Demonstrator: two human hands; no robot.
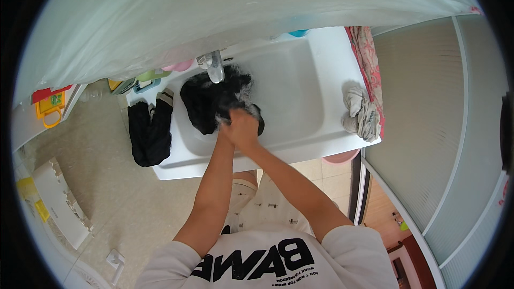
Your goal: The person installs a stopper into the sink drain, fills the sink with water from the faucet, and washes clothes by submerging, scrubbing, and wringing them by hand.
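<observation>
I see both hands pressed together, left hand (231,124) and right hand (247,128) gripping wet black cloth (211,101) in white sink (300,91), under tap (214,66). Other black cloth (150,131) hangs over left rim. Grey rag (361,112) on right rim.

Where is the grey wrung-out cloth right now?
In the head view, the grey cloth lies on the right rim of the white sink, beside a pink patterned fabric, apart from both hands.

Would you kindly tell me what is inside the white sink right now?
Inside the white sink lies a wet black garment under the tap. Both hands, left and right, grip it together, hiding the cloth beneath them.
</observation>
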